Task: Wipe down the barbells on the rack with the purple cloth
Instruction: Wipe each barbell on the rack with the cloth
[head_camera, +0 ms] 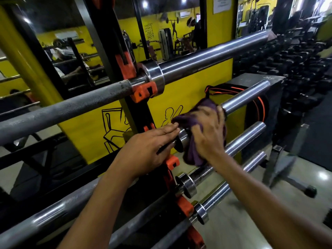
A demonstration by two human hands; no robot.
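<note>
— So, where is the purple cloth?
— Bunched round the sleeve of the second barbell, just beside the rack upright, under the right hand, fingers curled over it.
— And the left hand?
— Fingers straight and together, resting on that bar's collar.

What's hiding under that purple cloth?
A shiny barbell sleeve runs out from under the purple cloth. The right hand presses the cloth on it. The covered stretch of bar is hidden.
</note>
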